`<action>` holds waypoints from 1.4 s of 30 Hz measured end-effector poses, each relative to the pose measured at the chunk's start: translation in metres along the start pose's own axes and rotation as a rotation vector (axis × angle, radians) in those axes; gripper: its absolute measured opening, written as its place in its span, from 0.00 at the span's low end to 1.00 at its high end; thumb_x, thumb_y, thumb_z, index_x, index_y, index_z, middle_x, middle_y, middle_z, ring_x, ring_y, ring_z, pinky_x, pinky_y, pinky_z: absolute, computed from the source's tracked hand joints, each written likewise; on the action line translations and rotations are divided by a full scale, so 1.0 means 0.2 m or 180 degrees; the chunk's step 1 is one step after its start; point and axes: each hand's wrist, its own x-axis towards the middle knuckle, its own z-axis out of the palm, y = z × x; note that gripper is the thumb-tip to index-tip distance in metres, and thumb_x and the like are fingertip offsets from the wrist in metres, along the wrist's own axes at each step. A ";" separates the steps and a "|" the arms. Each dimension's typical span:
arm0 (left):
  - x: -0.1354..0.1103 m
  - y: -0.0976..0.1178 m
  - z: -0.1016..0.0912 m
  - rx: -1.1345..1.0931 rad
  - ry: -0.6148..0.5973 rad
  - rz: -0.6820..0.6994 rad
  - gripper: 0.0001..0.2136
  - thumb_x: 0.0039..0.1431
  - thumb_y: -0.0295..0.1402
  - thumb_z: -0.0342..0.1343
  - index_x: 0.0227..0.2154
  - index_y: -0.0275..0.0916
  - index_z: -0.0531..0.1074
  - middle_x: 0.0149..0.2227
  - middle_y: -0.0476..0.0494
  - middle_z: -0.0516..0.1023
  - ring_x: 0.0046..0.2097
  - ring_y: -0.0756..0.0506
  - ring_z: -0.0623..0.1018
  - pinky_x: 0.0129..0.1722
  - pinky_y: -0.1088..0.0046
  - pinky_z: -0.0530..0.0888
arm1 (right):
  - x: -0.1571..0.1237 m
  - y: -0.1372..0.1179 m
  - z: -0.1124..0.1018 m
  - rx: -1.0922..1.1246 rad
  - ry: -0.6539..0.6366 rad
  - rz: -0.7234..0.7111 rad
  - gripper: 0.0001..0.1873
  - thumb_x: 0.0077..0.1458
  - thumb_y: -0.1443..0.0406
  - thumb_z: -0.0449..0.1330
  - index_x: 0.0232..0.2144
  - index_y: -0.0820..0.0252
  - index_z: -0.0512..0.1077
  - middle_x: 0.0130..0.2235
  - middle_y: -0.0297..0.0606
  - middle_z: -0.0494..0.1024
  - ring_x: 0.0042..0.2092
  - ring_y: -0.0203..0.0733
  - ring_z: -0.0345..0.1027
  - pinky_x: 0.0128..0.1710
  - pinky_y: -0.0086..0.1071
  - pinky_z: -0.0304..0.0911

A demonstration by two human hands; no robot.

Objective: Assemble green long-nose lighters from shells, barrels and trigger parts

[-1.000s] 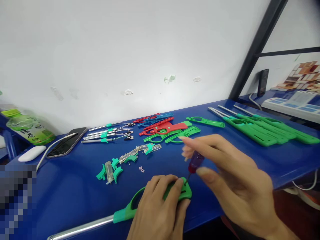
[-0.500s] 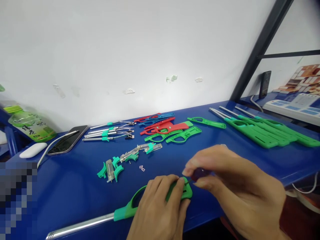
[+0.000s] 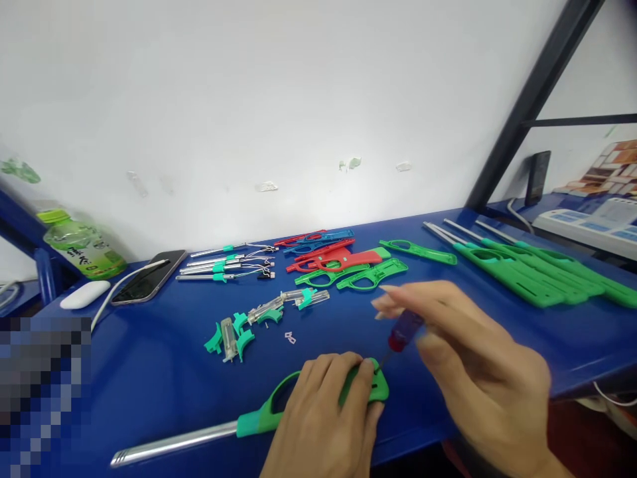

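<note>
A green long-nosed lighter (image 3: 256, 423) with a metal tube lies flat on the blue table. My left hand (image 3: 321, 415) is closed over its handle, pressing it down. A small screwdriver (image 3: 401, 330) with a red and purple see-through handle tilts over the lighter's butt end. Its thin shaft reaches down to a hole there; the tip itself is hard to see. My right hand (image 3: 478, 372) has the screwdriver handle between thumb and fingers, with the index finger stretched out above it.
Clear fuel tanks (image 3: 229, 338) with teal triggers lie behind my left hand. Farther back are metal tubes with wires (image 3: 219, 265) and coloured handle halves (image 3: 343, 259). Several green lighters (image 3: 527, 265) lie right. A phone (image 3: 149, 275), mouse (image 3: 84, 294) and bottle (image 3: 84, 245) are left.
My right hand has loosened around the screwdriver, its fingers lifting, and more of the handle shows, tilted more upright. The left hand still holds the lighter. The view has shifted slightly.
</note>
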 end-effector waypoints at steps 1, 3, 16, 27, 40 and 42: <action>0.00 0.00 0.00 0.0006 0.0014 -0.0004 0.14 0.76 0.29 0.52 0.60 0.38 0.70 0.52 0.39 0.83 0.48 0.38 0.85 0.45 0.54 0.86 | 0.00 0.00 0.00 0.0076 -0.0096 0.0095 0.26 0.71 0.70 0.61 0.65 0.41 0.77 0.49 0.37 0.85 0.45 0.45 0.81 0.40 0.37 0.80; 0.00 0.01 0.00 0.0015 0.0029 0.0015 0.14 0.76 0.29 0.51 0.60 0.38 0.70 0.51 0.38 0.83 0.47 0.38 0.85 0.45 0.56 0.86 | 0.02 0.00 0.00 0.0227 -0.0123 0.0237 0.25 0.71 0.72 0.61 0.63 0.40 0.78 0.46 0.36 0.85 0.44 0.44 0.80 0.40 0.37 0.79; 0.00 -0.01 0.01 0.0042 0.0123 0.0133 0.12 0.76 0.27 0.48 0.56 0.38 0.71 0.48 0.38 0.84 0.44 0.38 0.85 0.41 0.57 0.85 | 0.01 -0.04 0.07 0.0839 -0.0305 -0.0051 0.24 0.66 0.75 0.64 0.57 0.43 0.81 0.42 0.33 0.87 0.39 0.40 0.81 0.38 0.30 0.79; -0.02 -0.02 0.02 0.0084 0.0089 0.0133 0.15 0.76 0.29 0.51 0.61 0.37 0.70 0.54 0.39 0.83 0.50 0.37 0.85 0.46 0.54 0.86 | -0.01 -0.01 0.02 0.0470 -0.0126 0.0073 0.24 0.67 0.76 0.65 0.56 0.44 0.81 0.45 0.35 0.84 0.44 0.41 0.80 0.42 0.32 0.78; -0.03 -0.04 0.05 0.0546 0.0328 0.0222 0.14 0.78 0.33 0.50 0.59 0.40 0.74 0.50 0.41 0.85 0.49 0.39 0.86 0.47 0.60 0.85 | 0.01 0.00 0.00 0.0157 0.0109 0.0064 0.19 0.69 0.70 0.66 0.56 0.42 0.82 0.40 0.30 0.80 0.41 0.34 0.76 0.40 0.25 0.76; -0.04 -0.04 0.06 0.0704 0.0384 0.0187 0.13 0.78 0.33 0.52 0.58 0.42 0.76 0.49 0.41 0.85 0.48 0.38 0.86 0.45 0.59 0.85 | 0.01 0.01 0.00 0.0058 0.0011 0.0031 0.17 0.73 0.67 0.63 0.59 0.43 0.81 0.42 0.32 0.81 0.42 0.35 0.77 0.41 0.26 0.77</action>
